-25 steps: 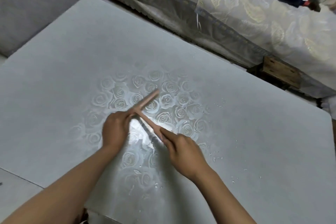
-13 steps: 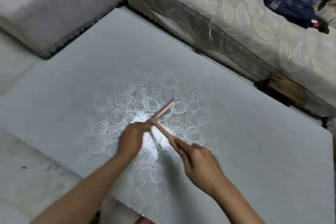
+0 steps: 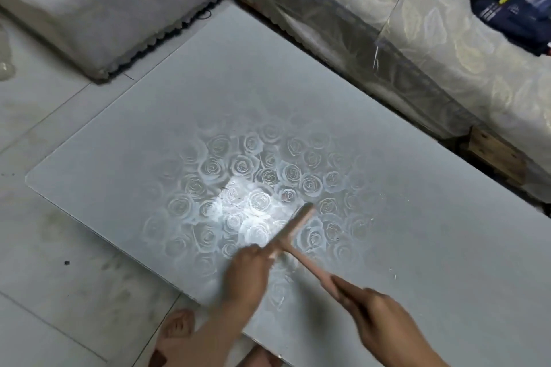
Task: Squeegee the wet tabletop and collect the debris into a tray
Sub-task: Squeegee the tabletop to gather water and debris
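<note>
Your right hand [image 3: 378,319] grips the squeegee [image 3: 293,235] handle, your left hand [image 3: 249,274] clasps the blade's near end; the blade points away across the tabletop [image 3: 432,247]

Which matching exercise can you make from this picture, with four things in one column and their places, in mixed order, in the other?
Things
1. left hand
2. right hand
3. dark blue bag with a yellow mark
4. bare foot

Places
A. on the pale tiled floor, beside the grey rose-patterned tabletop
B. gripping the near end of the blade of the pink T-shaped plastic squeegee
C. on the leaf-patterned cover, top right
D. gripping the squeegee's handle

Pairs: 1-B, 2-D, 3-C, 4-A
</note>
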